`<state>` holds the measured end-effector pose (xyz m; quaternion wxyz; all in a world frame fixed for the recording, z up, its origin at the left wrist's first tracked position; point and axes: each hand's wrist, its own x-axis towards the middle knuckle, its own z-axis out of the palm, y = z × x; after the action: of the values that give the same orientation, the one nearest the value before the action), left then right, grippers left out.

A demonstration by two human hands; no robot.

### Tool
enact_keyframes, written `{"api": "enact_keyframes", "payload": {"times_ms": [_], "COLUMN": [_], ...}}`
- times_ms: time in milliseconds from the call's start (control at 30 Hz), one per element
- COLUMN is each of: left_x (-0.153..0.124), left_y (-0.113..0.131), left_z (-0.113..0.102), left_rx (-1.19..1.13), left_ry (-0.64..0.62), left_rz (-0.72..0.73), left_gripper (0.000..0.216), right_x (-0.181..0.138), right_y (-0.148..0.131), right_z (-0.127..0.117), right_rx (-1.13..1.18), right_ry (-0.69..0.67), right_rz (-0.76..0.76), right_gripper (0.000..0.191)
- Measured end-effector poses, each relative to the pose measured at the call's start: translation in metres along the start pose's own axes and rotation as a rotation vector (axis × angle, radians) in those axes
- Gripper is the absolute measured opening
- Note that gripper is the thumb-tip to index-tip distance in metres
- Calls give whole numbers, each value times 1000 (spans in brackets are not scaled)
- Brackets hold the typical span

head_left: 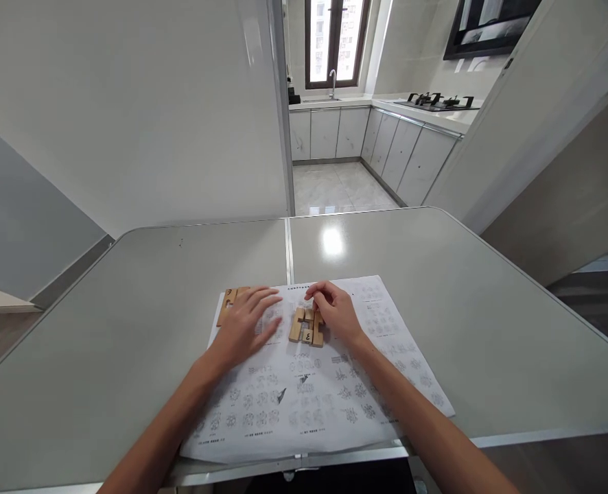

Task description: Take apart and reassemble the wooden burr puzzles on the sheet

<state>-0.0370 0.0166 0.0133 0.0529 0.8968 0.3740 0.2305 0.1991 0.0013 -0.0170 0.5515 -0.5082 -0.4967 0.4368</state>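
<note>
Right hand [339, 312] at wooden blocks [307, 336], printed sheet [329, 405]

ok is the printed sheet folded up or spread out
Spread out: the printed sheet lies opened out across the table, its printed side facing up.

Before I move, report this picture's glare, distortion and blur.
Head view: glare whitens a spot on the gray tabletop; kitchen window nearly washed out; wide-angle stretching shows toward the edges; text on the printed sheet blurs; wooden puzzle pieces look sharper.
</note>
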Motion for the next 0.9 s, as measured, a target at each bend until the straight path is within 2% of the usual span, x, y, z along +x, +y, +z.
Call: {"api": "enact_keyframes", "payload": {"times_ms": [100, 167, 400, 600, 667, 800, 900], "left_x": [9, 14, 9, -1, -2, -3, -3], "left_y": [13, 17, 14, 13, 13, 13, 14], "left_z": [2, 6, 21, 27, 30, 33, 35], "left_rx": [-140, -180, -171, -342, -368, -364, -362], "left_ry": [-144, -171, -117, -22, 34, 90, 97], "left_rz": [117, 132, 77, 18, -1, -27, -24], "left_gripper": [70, 85, 73, 71, 69, 67, 65], "right_x": [0, 1, 0, -6, -14, -47, -75], "right_y": [1, 2, 4, -3, -7, -12, -14], "right_z": [0, -1, -1, -6, -11, -21, -22], "right_rx": [2, 1, -26, -87, -188, -531, -632], "right_ry": [11, 17, 6, -14, -16, 10, 8], "right_rz": [-2, -5, 0, 11, -2, -101, -64], "right_gripper": [17, 17, 17, 21, 22, 23, 24]}}
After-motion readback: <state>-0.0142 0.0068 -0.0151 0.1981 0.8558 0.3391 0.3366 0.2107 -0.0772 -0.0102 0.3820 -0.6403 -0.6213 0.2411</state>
